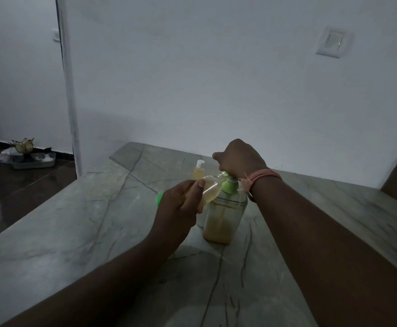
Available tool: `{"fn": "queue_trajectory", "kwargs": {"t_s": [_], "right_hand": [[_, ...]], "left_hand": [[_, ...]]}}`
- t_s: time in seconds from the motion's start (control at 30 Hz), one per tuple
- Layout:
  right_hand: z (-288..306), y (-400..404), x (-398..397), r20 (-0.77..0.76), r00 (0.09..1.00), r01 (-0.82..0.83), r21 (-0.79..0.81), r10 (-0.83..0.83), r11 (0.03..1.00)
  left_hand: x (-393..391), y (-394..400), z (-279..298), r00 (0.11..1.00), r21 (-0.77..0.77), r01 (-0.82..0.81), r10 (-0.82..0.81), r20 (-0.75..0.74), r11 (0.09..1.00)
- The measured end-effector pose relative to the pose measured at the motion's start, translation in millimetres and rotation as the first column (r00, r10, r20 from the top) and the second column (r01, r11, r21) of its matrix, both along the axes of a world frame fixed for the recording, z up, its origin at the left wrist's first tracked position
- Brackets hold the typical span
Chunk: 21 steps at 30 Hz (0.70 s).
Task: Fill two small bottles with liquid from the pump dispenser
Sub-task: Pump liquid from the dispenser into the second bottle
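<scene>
On the grey marble counter [79, 232], my left hand [178, 208] grips a small clear bottle [210, 188] tilted to the green-topped pump dispenser [223, 213], catching liquid; my right hand [238, 159], fingers curled, presses the pump.

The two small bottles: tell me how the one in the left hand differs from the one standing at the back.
The held small bottle is tilted, its open neck at the pump dispenser spout; the back small bottle stands upright on the marble table.
The held one has no cap on; the back one wears a white cap.
The left hand grips the held one; nothing touches the back one.
Both are clear and hold yellowish liquid.
</scene>
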State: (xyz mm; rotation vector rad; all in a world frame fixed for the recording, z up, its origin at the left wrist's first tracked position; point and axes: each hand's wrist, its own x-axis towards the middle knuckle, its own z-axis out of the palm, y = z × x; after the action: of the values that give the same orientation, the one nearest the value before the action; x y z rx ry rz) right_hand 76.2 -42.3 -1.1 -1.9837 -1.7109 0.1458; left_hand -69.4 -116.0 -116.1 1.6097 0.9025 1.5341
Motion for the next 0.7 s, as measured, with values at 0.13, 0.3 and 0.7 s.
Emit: {"fn": "queue_trajectory", "kwargs": {"t_s": [0.13,0.3,0.7], "right_hand": [[9,-2,-4,0.105,0.994,-0.036,0.021,0.033,0.999],[-1,3,0,0.07,0.997,-0.017,0.053,0.013,0.998],[4,-3,-2,0.052,0.998,-0.036,0.089,0.031,0.995]], "left_hand": [[0,-1,2,1.0,-0.002,0.008,-0.008,0.023,1.0],[0,1,1,1.0,0.002,0.006,-0.006,0.02,1.0],[1,-1,2,1.0,0.004,-0.003,0.003,0.015,1.0]]}}
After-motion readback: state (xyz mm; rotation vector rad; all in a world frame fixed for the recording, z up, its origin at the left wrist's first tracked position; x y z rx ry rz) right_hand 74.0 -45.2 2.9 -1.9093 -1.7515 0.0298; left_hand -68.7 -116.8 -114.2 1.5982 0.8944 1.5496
